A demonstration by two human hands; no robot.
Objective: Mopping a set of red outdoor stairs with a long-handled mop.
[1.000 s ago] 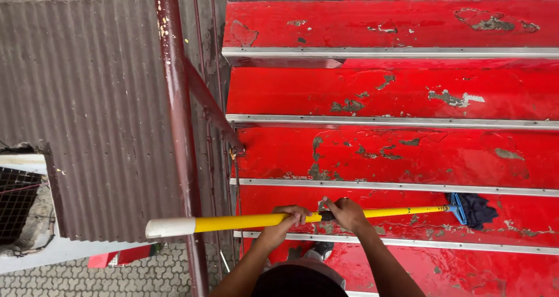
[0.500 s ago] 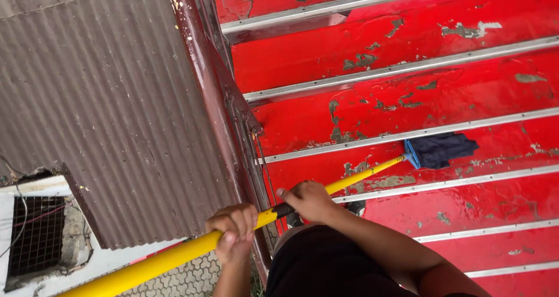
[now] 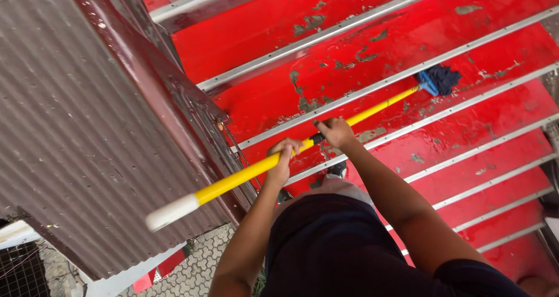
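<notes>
Mop (image 3: 303, 145) with a yellow handle and a white end cap, held slantwise across a flight of wet red stairs (image 3: 466, 128), the capped end low on the left over the railing and the head high on the right. Mop head (image 3: 438, 79), dark blue, rests on a red tread just beside a metal edge strip (image 3: 349, 96). Left hand (image 3: 284, 155) is clenched around the yellow handle nearer the capped end, fingers wrapped over the top. Right hand (image 3: 335, 132) is closed around the handle further up, at a short black section, with the forearm stretched out from the lower right. The two hands sit near each other on the shaft, apart but not touching. Paint on the treads is chipped in many patches, showing grey-green beneath. A dark red railing (image 3: 174, 93) runs along the left side of the stairs, and beyond it lies a brown corrugated roof (image 3: 70, 128). Below that, patterned paving (image 3: 198, 259) shows at the bottom. The person's dark clothing fills the lower middle of the view
</notes>
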